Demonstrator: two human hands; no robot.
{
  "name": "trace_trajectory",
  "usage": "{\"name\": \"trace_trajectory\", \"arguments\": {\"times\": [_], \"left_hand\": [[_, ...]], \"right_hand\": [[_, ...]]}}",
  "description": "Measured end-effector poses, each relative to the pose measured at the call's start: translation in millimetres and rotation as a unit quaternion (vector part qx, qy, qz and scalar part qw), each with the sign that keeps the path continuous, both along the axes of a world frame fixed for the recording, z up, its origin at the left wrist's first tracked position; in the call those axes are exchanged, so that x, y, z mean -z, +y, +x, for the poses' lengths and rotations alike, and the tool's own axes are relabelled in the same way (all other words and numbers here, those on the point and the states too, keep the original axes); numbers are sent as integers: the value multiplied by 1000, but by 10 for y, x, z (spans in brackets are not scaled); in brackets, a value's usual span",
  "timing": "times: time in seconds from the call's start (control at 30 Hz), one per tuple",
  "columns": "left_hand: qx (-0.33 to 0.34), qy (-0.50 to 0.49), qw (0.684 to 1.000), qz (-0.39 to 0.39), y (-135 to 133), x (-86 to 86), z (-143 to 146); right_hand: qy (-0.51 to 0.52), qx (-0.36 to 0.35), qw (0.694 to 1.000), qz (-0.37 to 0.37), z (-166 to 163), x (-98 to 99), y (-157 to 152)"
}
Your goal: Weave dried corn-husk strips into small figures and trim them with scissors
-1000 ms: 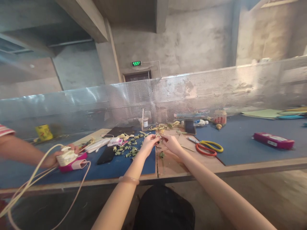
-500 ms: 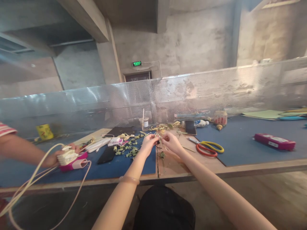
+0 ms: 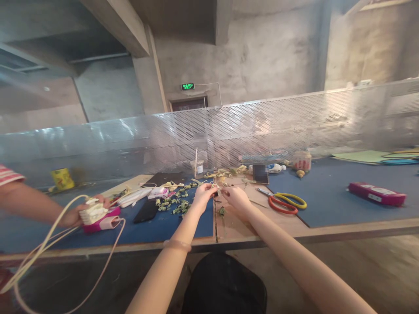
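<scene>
Over the seam in the tabletop, my left hand (image 3: 203,196) and my right hand (image 3: 236,198) are held close together, fingertips pinched. What they grip is too small and covered to name. Many small green leafy pieces (image 3: 178,201) lie scattered on the blue mat left of my left hand. One green scrap (image 3: 221,211) sits below the hands on the brown board (image 3: 235,226). Beyond the fingers is a heap of pale yellow strips (image 3: 225,173). A pair of scissors (image 3: 284,203) with one red and one yellow handle rests right of my right hand.
At left, another person's hand (image 3: 73,216) is at a pink box (image 3: 94,224) with a white plug and cables. A black phone (image 3: 146,211), a cup with a straw (image 3: 199,168), a jar (image 3: 301,161) and a magenta box (image 3: 376,194) are on the table. A perforated metal screen (image 3: 278,126) stands behind.
My right hand's fingers have shifted slightly, lying a little lower and flatter. My left hand stays nearly in place.
</scene>
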State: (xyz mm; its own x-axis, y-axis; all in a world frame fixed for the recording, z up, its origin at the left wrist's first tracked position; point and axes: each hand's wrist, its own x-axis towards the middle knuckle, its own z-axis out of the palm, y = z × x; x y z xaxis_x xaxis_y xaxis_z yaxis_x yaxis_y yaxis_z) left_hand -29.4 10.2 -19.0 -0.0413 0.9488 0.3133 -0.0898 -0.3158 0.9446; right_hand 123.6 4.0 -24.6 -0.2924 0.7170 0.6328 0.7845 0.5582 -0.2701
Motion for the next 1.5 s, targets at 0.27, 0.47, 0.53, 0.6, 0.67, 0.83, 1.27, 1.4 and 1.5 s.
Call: {"name": "trace_trajectory", "arguments": {"times": [0.27, 0.47, 0.53, 0.6, 0.67, 0.83, 1.27, 1.4, 1.5], "left_hand": [[-10, -11, 1000, -22, -38, -13, 15], [21, 22, 1000, -8, -43, 1, 19], [32, 36, 999, 3, -39, 12, 17], [39, 46, 998, 7, -35, 22, 16], [45, 50, 998, 7, -33, 32, 18], [50, 56, 997, 5, -33, 47, 27], [48, 69, 996, 16, -22, 59, 61], [45, 93, 995, 10, -49, 43, 69], [42, 115, 992, 7, -86, 18, 87]], "right_hand": [[27, 20, 999, 38, -39, -5, -40], [128, -17, 989, 71, -23, 5, -6], [164, -42, 983, 77, -25, -7, -5], [189, -70, 976, 83, -40, -21, -8], [203, -98, 971, 86, -65, -30, -11], [265, -129, 954, 59, -134, -4, 31], [283, -91, 955, 14, -123, -14, 125], [305, -96, 947, -14, -94, -31, 124], [335, -109, 935, -39, -78, -31, 136]]}}
